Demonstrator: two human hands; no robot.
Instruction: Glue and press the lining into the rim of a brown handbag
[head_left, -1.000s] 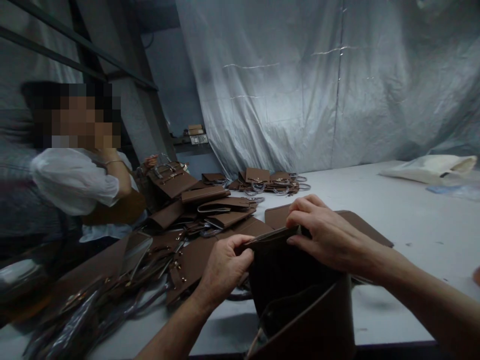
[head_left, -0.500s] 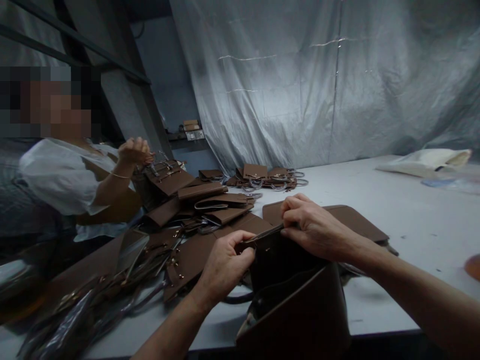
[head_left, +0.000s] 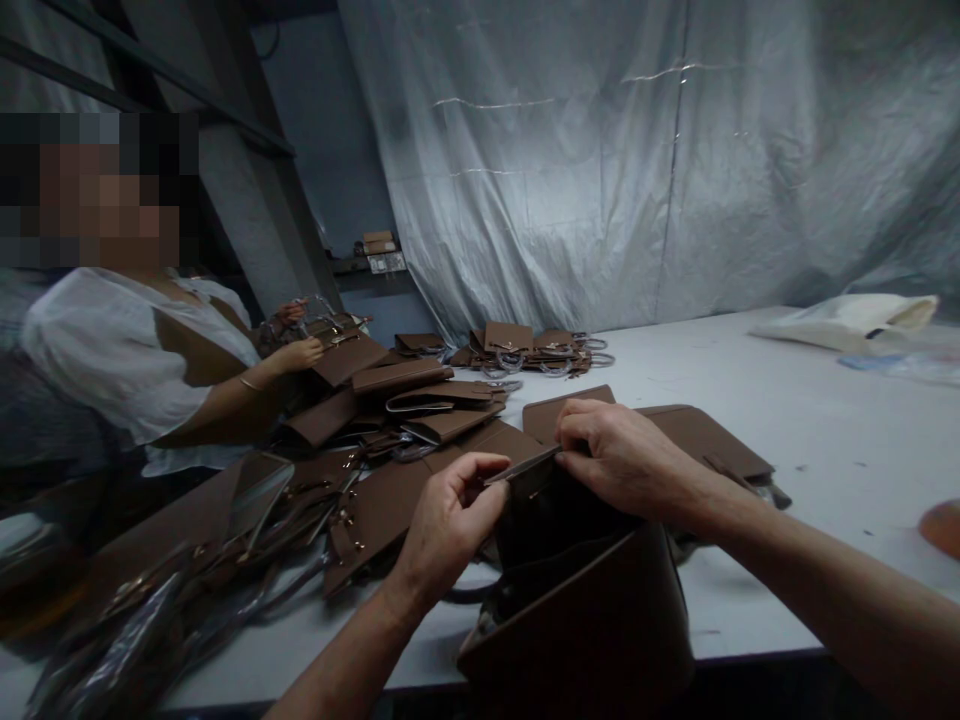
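A brown handbag (head_left: 592, 610) stands open at the table's near edge, its dark inside facing up toward me. My left hand (head_left: 454, 515) pinches the left end of the bag's far top edge between thumb and fingers. Farther right along that same edge, my right hand (head_left: 619, 455) grips it with curled fingers. The rim between the two hands runs nearly straight. One dark handle of the bag shows low on its left side. Another brown bag (head_left: 701, 440) lies flat just behind my right wrist.
Brown handbags (head_left: 405, 400) are heaped to the left, with more bags (head_left: 510, 340) at the back of the white table (head_left: 675, 365). At the left a co-worker (head_left: 202, 370) handles a bag. A cream cloth bag (head_left: 847, 320) lies far right, an orange object (head_left: 941, 528) nearer.
The co-worker's near hand has dropped from above the bag to its front. My hands keep their hold on the bag's edge, and the bag has shifted slightly left.
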